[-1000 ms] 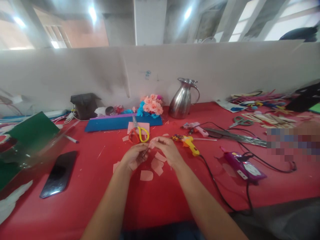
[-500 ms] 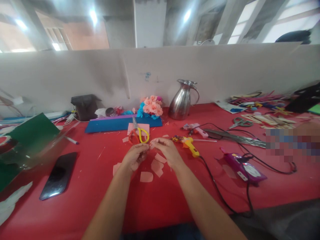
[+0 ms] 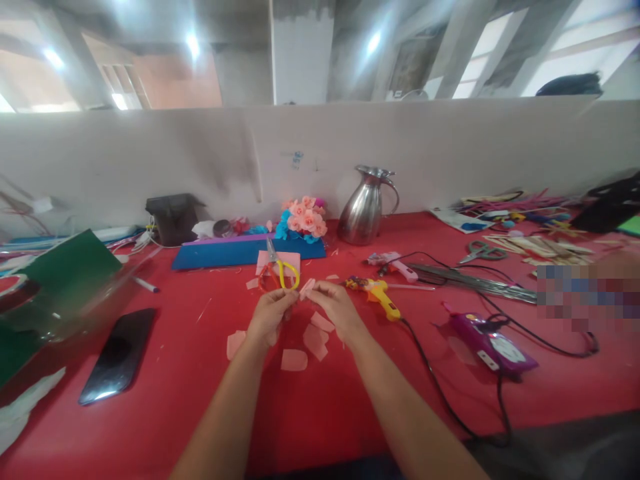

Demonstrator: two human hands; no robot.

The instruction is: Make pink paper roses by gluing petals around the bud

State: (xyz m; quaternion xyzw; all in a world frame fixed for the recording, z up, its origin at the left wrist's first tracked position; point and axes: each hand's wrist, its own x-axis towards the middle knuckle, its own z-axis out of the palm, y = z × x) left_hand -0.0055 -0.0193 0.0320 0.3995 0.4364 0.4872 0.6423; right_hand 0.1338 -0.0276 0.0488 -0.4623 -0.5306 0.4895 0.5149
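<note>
Between the fingertips of both hands is a small pink paper petal point(image 3: 307, 288), raised above the red table. My left hand point(image 3: 273, 313) pinches its left side, and my right hand point(image 3: 334, 305) pinches the right side. Below and around the hands lie several cut pink paper pieces point(image 3: 294, 360). Just beyond my left hand, scissors point(image 3: 281, 270) with a red and a yellow handle rest on a pink paper stack point(image 3: 291, 259). A bunch of pink paper flowers point(image 3: 306, 217) with blue ones stands farther back.
To the right lie a yellow glue gun point(image 3: 383, 299), a pink glue gun point(image 3: 397, 265), metal wires point(image 3: 475, 283) and a purple power strip point(image 3: 500, 343) with black cords. A phone point(image 3: 120, 353) lies left. A steel jug point(image 3: 364, 207) stands behind. Another person's blurred hand point(image 3: 613, 270) is far right.
The pink petal shows more clearly between my fingertips, and both hands have shifted their grip slightly. The view has tilted up a little; the other things lie where they were.
</note>
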